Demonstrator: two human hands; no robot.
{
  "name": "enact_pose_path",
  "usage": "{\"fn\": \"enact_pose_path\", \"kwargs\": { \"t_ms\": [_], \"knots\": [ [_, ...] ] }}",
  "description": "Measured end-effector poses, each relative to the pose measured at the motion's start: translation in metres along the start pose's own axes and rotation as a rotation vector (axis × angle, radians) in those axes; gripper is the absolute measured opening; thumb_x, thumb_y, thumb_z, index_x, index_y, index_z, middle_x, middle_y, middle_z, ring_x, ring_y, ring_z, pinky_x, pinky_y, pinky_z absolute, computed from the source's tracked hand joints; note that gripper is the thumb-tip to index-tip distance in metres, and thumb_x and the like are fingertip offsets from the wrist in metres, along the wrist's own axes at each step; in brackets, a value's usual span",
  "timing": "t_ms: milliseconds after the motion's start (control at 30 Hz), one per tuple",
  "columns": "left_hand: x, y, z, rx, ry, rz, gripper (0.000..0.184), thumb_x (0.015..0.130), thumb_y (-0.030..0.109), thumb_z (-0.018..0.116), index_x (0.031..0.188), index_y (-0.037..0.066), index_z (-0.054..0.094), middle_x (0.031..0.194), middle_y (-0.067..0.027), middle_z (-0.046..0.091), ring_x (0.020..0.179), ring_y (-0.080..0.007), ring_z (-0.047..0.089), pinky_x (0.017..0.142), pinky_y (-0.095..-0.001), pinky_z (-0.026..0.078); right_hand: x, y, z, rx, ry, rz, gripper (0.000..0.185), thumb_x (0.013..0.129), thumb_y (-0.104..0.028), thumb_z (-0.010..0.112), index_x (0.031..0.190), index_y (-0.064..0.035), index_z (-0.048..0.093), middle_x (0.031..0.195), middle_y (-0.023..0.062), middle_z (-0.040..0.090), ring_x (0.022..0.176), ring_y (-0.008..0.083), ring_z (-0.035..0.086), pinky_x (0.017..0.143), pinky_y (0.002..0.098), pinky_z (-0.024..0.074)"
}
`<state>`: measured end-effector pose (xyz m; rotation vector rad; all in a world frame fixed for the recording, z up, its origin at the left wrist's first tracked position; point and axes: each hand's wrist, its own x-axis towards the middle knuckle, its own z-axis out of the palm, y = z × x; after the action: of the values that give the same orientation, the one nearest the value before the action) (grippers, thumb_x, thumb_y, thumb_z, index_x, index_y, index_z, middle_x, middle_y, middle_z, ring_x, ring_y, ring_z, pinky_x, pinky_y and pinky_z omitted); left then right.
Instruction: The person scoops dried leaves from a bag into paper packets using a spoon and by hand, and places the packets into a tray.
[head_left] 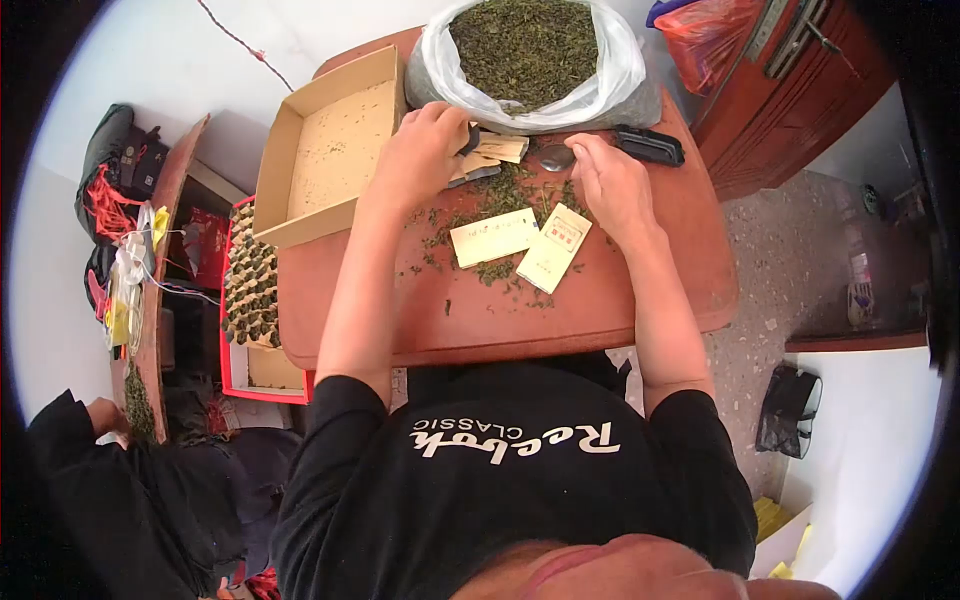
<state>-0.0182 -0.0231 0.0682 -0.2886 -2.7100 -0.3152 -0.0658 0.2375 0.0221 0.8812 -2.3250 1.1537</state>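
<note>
My left hand [432, 150] is curled at the edge of some small beige paper packets [500, 148]. A dark piece shows at its fingertips, but the fingers hide most of what they hold. Between finger and thumb, my right hand [612, 185] pinches the handle of a metal spoon [556, 158]; the round bowl points left, towards the packets. Loose dried green leaf [492, 205] is scattered on the table below the hands. Two cream-coloured printed packets, one lying flat at the left [495, 237] and a slanted packet [555, 247], rest on the leaf.
A clear plastic bag of dried leaf [525, 50] stands at the table's back, beside a shallow cardboard box [335, 145]. A black case [650, 146] lies at the right. Left of the table [590, 315], a red box [228, 370] holds dark-ended rolls. A co-worker's sleeve [60, 445] shows lower left.
</note>
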Motion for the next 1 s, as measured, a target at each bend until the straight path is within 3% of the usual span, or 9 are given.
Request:
{"fn": "enact_pose_path", "kwargs": {
  "t_ms": [133,267,600,767,900,1000],
  "knots": [
    [-0.027,0.028,0.005,-0.436,0.163,-0.139,0.046,0.075,0.012,0.076,0.116,0.008,0.057,0.120,-0.0126,0.060,0.111,-0.0349,0.057,0.092,-0.0412,0.048,0.002,-0.004,-0.004,0.150,0.138,0.047,0.020,0.101,-0.019,0.051,0.109,-0.0060,0.065,0.072,0.0092,0.067,0.064,0.0216,0.066,0.059,0.0343,0.0506],
    [-0.041,0.036,0.037,-0.567,0.283,-0.168,0.053,0.071,0.012,0.079,0.119,0.006,0.057,0.115,-0.0150,0.058,0.108,-0.0317,0.057,0.092,-0.0383,0.047,0.000,-0.015,-0.012,0.737,0.250,0.301,0.027,0.105,-0.023,0.048,0.107,-0.0028,0.065,0.071,-0.0016,0.066,0.060,0.0002,0.055,0.051,0.0162,0.0399],
    [-0.035,0.047,0.050,-0.447,0.305,-0.147,0.068,0.068,0.011,0.084,0.127,0.006,0.052,0.120,-0.0131,0.055,0.114,-0.0299,0.054,0.097,-0.0385,0.045,-0.003,-0.022,-0.009,0.792,0.249,0.240,0.025,0.105,-0.020,0.048,0.108,-0.0020,0.065,0.069,-0.0007,0.066,0.057,-0.0001,0.051,0.050,0.0164,0.0379],
    [-0.036,0.051,0.056,-0.436,0.335,-0.130,0.064,0.066,0.009,0.086,0.119,0.003,0.051,0.117,-0.0136,0.055,0.113,-0.0308,0.054,0.097,-0.0391,0.045,-0.006,-0.027,-0.008,0.743,0.243,0.209,0.025,0.105,-0.020,0.048,0.109,-0.0019,0.065,0.070,-0.0012,0.066,0.057,0.0003,0.050,0.050,0.0161,0.0373],
    [-0.036,0.052,0.055,-0.421,0.320,-0.159,0.061,0.066,0.009,0.086,0.115,0.003,0.051,0.114,-0.0140,0.055,0.111,-0.0316,0.054,0.096,-0.0398,0.045,-0.009,-0.033,-0.007,0.415,0.237,0.066,0.022,0.103,-0.016,0.051,0.105,-0.0006,0.066,0.069,0.0029,0.067,0.062,0.0062,0.062,0.055,0.0217,0.0477],
    [-0.036,0.052,0.054,-0.401,0.312,-0.160,0.061,0.065,0.008,0.085,0.116,0.004,0.052,0.115,-0.0142,0.054,0.111,-0.0320,0.054,0.096,-0.0401,0.045,-0.010,-0.034,-0.004,0.375,0.197,0.020,0.021,0.102,-0.015,0.052,0.103,-0.0007,0.067,0.069,0.0049,0.067,0.065,0.0089,0.066,0.059,0.0244,0.0511]
  ]
}}
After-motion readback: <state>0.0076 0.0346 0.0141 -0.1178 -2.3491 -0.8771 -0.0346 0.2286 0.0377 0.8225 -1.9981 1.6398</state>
